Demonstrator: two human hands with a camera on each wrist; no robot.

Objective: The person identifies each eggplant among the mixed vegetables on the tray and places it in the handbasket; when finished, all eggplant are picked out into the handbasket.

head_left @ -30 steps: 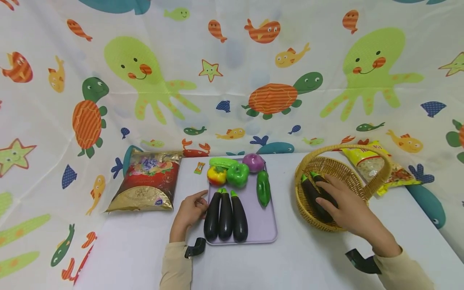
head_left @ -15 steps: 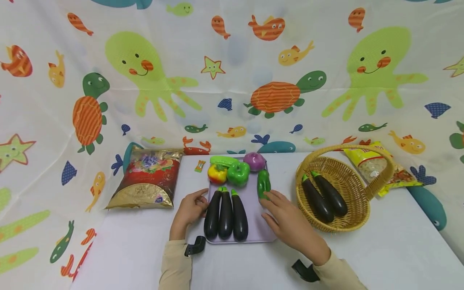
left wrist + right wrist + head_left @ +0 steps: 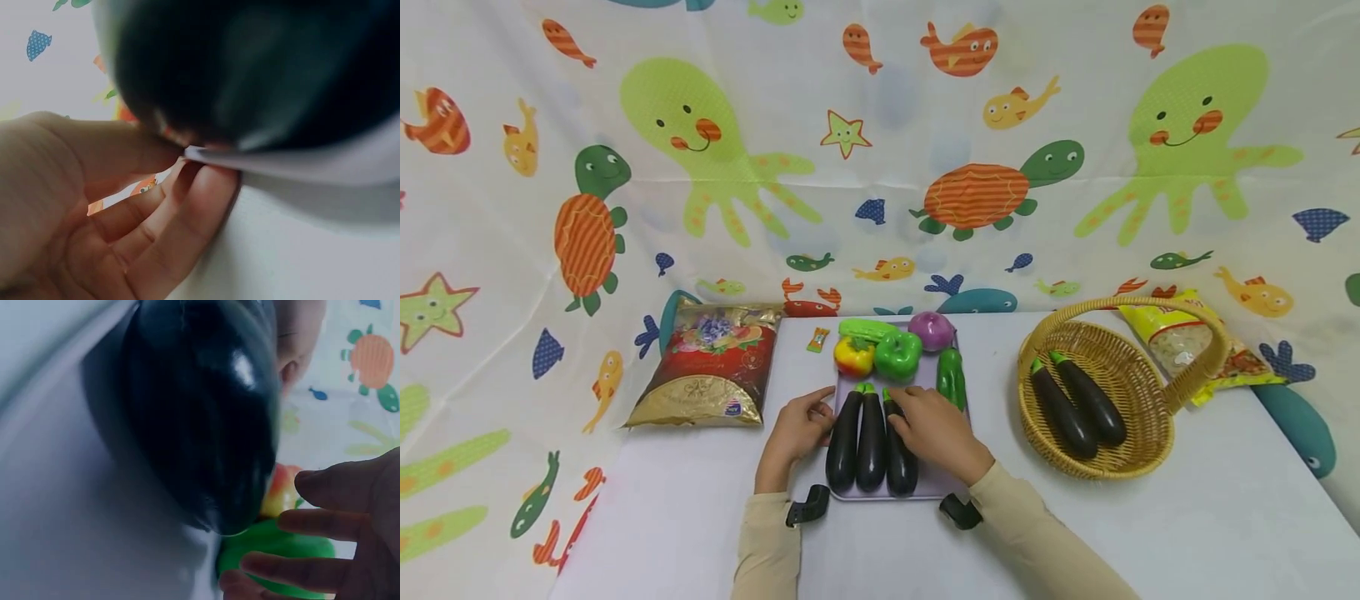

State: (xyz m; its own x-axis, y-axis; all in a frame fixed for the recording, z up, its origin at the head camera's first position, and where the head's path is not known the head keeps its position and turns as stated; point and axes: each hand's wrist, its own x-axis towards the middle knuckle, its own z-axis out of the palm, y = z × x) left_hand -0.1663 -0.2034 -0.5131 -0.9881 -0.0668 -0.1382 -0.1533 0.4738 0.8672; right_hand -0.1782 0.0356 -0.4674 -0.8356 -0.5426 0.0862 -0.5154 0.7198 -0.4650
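My left hand [image 3: 796, 432] pinches the left rim of a lilac tray [image 3: 294, 164] between thumb and fingers. Three dark eggplants lie side by side on the tray: a left one [image 3: 843, 446], a middle one [image 3: 871, 446] and a right one [image 3: 901, 467]. Over the right eggplant hovers my right hand [image 3: 937, 429]; in the right wrist view its fingers are extended and apart from the eggplant [image 3: 206, 419] there. Behind them sit a green bell pepper [image 3: 898, 357], a yellow-red pepper [image 3: 853, 358], a long green vegetable [image 3: 867, 330], a purple onion [image 3: 931, 332] and a green chili pepper [image 3: 951, 377].
To the right stands a wicker basket [image 3: 1138, 467] with a tall handle, two eggplants [image 3: 1078, 404] inside. A yellow snack bag [image 3: 1172, 342] lies behind it. At left is a red-gold bag [image 3: 711, 367]; a small wrapped candy [image 3: 817, 339] lies near the tray.
My right hand has left the eggplants in the basket and travelled left across the table to the right eggplant on the tray. The left hand stays at the tray's rim.
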